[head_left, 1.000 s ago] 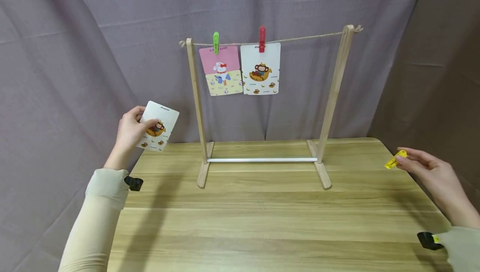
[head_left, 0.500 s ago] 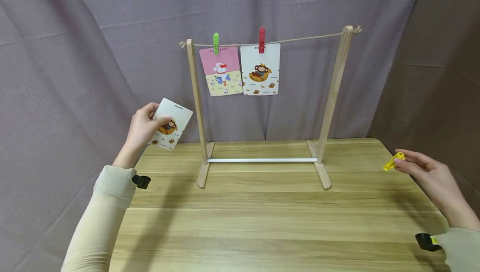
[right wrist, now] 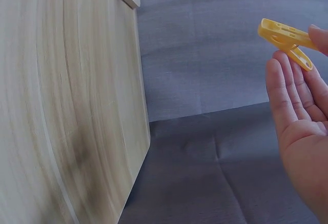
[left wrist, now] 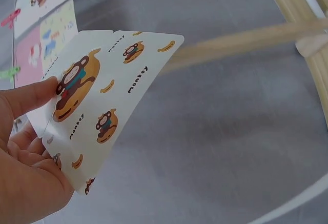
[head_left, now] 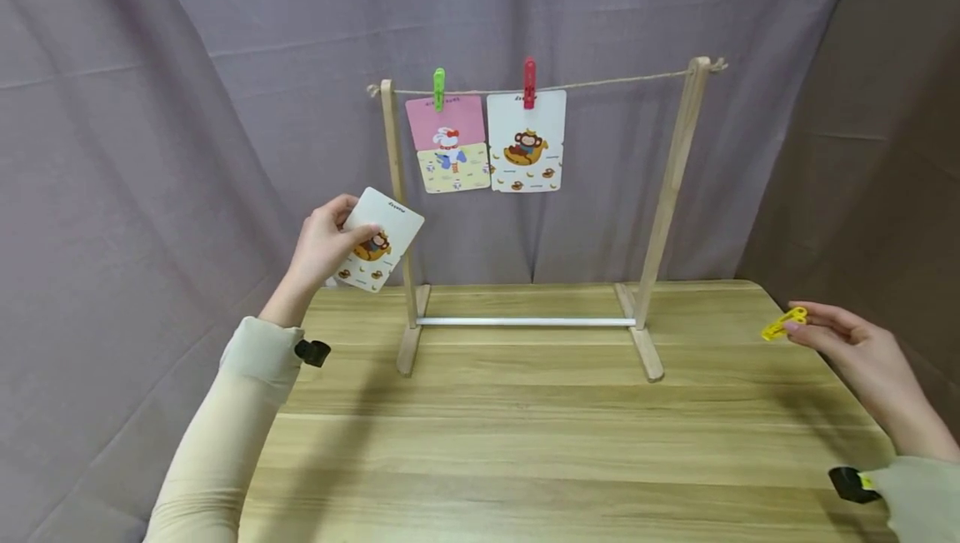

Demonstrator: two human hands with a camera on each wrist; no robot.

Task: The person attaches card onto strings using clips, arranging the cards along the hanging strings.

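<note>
My left hand (head_left: 322,243) pinches a white card with a monkey-on-banana print (head_left: 390,235), thumb across its front. The card is tilted and overlaps the rack's left post in the head view. Far to the right, over the table's right side, my right hand (head_left: 862,351) pinches a yellow clothespin (head_left: 784,323) between thumb and fingertips; the right wrist view shows the clothespin (right wrist: 284,37) close up. On the rope (head_left: 615,81) hang a pink and yellow rabbit card (head_left: 450,131) under a green clothespin (head_left: 439,89) and another monkey card (head_left: 527,168) under a red clothespin (head_left: 529,83).
The wooden rack's posts (head_left: 675,168) stand on feet (head_left: 648,356) at the back of the wood-grain table (head_left: 517,443), joined low down by a white rod (head_left: 525,321). Grey curtains (head_left: 315,27) hang behind. The rope right of the red clothespin carries no card.
My left hand has moved right and slightly up with the monkey card, from left of the rack to its left post. The right hand, holding the yellow clothespin, has shifted slightly left.
</note>
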